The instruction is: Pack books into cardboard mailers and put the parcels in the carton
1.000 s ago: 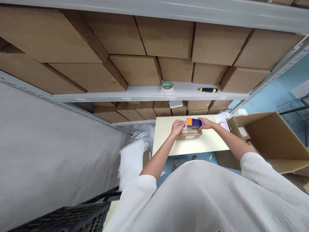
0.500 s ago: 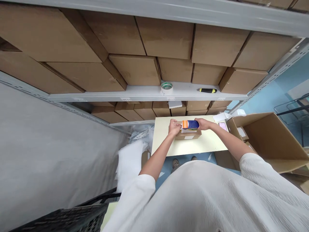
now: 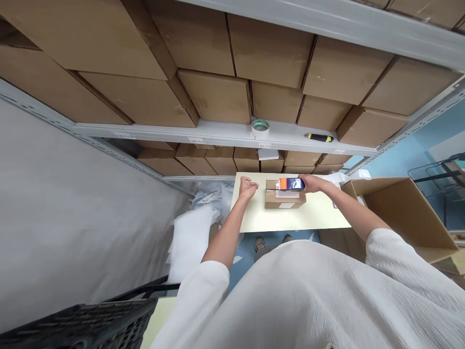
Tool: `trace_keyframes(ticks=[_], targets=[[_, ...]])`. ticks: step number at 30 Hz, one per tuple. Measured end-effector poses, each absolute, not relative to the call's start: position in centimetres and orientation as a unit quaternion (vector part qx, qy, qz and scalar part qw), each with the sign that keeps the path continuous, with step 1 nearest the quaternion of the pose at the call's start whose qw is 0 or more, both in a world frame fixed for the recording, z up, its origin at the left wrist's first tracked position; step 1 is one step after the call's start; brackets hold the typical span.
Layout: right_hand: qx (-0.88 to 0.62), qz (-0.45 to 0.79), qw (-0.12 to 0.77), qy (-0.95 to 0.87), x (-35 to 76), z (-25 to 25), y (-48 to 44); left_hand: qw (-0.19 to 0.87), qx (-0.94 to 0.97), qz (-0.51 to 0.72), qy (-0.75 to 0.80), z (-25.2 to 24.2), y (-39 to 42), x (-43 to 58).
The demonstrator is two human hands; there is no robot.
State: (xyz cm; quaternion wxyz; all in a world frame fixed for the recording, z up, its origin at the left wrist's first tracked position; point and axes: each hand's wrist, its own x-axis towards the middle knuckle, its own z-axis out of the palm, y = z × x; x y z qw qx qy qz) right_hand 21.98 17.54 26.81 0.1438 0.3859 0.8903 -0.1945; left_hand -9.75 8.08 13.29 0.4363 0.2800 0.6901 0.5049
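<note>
A small cardboard box (image 3: 272, 199) with white labels sits on the pale yellow tabletop (image 3: 254, 220). Over its upper side, my right hand (image 3: 309, 183) is closed around a blue and orange tape dispenser (image 3: 291, 183). The dispenser's orange end points left, and whether it touches the box is hard to tell. To the left of the box, apart from it, my left hand (image 3: 248, 188) has its fingers curled and pressed together. Anything between those fingers is too small to make out.
Metal shelving full of cartons (image 3: 214, 94) rises behind the table. Its ledge holds a tape roll (image 3: 260, 127) and a yellow-black cutter (image 3: 318, 137). At right stands a large open carton (image 3: 403, 208); at left, white foam sheeting (image 3: 191, 237). A black crate (image 3: 116, 322) is at lower left.
My left hand has moved left, away from the dispenser and the box. The right hand still holds the dispenser over the box. The view has shifted slightly.
</note>
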Motion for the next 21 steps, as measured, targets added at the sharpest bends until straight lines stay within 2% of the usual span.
trace_keyframes(ticks=[21], targets=[[0.407,-0.156,0.2,0.878,19.3,25.7,17.3,0.485,0.219,0.491,0.69,7.1,7.0,-9.3]])
